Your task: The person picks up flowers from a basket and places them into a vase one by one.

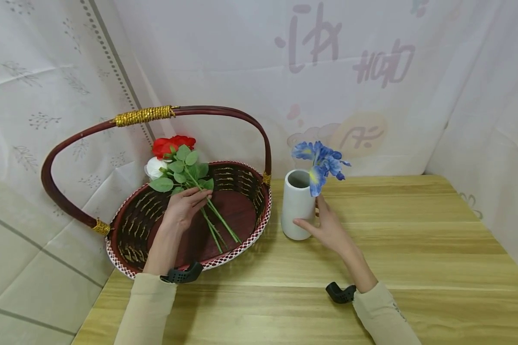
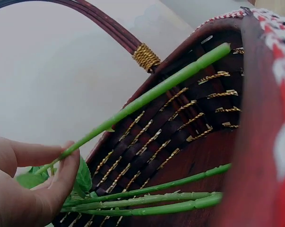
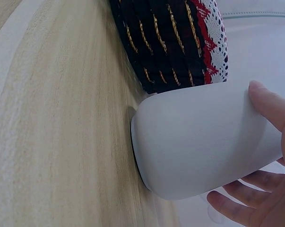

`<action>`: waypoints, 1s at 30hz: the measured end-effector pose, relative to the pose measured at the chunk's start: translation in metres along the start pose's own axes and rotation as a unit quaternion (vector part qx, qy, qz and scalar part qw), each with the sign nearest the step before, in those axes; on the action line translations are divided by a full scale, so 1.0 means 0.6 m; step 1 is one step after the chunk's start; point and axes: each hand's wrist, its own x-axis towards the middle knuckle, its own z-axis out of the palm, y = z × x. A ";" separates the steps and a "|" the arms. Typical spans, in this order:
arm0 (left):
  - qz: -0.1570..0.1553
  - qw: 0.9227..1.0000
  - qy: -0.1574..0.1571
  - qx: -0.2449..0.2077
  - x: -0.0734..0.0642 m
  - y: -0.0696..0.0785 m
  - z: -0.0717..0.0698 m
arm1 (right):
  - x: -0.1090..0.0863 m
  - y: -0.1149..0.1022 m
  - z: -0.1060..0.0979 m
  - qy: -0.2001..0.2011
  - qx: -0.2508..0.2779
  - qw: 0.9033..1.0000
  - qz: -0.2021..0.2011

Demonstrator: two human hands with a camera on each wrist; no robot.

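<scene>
In the head view my left hand [image 1: 184, 208] is over a dark woven basket [image 1: 265, 211], pinching a long green flower stem [image 2: 147, 98] between thumb and fingers. Above the hand are a red rose [image 1: 172, 145], a white flower [image 1: 156, 167] and green leaves [image 1: 160, 184]; which bloom the pinched stem bears is unclear. Several other stems [image 2: 156, 198] lie lower, inside the basket. My right hand [image 1: 330, 227] holds an upright white vase [image 1: 297, 211], thumb on the near side and fingers around the right. Blue irises [image 1: 321, 163] lean out of the vase's right side.
The basket's tall arched handle [image 1: 222, 110] with gold wrapping rises over its opening. Both basket and vase stand on a wooden table [image 1: 414, 239]. White printed cloth [image 1: 224, 62] hangs behind and at the sides.
</scene>
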 end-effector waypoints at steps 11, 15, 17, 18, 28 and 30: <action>-0.017 0.998 0.004 -0.054 -0.005 0.007 0.003 | 0.001 0.002 -0.001 0.002 -0.006 1.000 -0.004; -0.017 0.999 0.004 -0.046 -0.007 0.008 0.002 | 0.002 0.004 -0.001 0.002 -0.009 1.000 -0.008; -0.017 0.999 0.001 -0.038 -0.007 0.009 0.002 | 0.002 0.005 -0.001 0.001 -0.008 1.000 -0.006; -0.017 0.999 0.000 -0.035 -0.008 0.009 0.003 | 0.002 0.005 -0.001 0.000 -0.007 1.000 -0.006; -0.012 0.997 0.000 -0.072 -0.013 0.010 0.015 | 0.000 0.001 -0.002 0.001 -0.004 1.000 0.002; -0.012 0.996 0.003 -0.093 -0.014 0.011 0.017 | 0.001 0.001 -0.002 0.000 -0.006 1.000 0.000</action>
